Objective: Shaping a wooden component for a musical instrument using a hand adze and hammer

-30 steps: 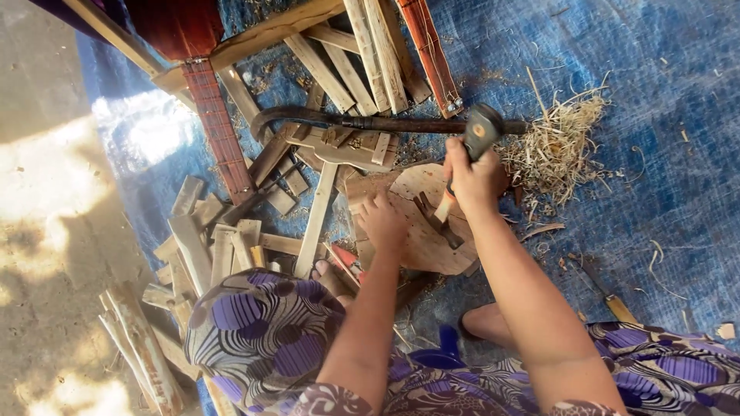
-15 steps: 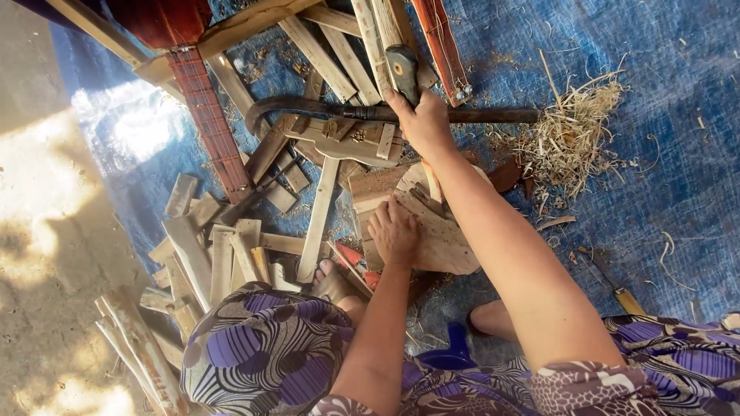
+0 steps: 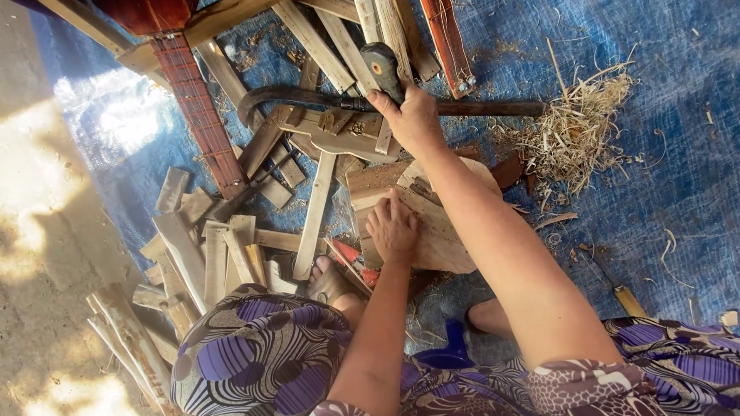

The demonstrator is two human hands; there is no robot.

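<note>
Person seen from above, in a patterned garment.
Bare forearms and a bare foot [image 3: 327, 283]; the loose fabric [image 3: 254, 350] shows purple, black and white swirling shapes with thin stripes.

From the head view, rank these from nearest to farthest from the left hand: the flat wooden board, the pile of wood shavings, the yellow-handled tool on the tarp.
1. Flat wooden board: directly under the left hand, touching it.
2. Pile of wood shavings: up and to the right.
3. Yellow-handled tool: far right, past the right forearm.
</note>
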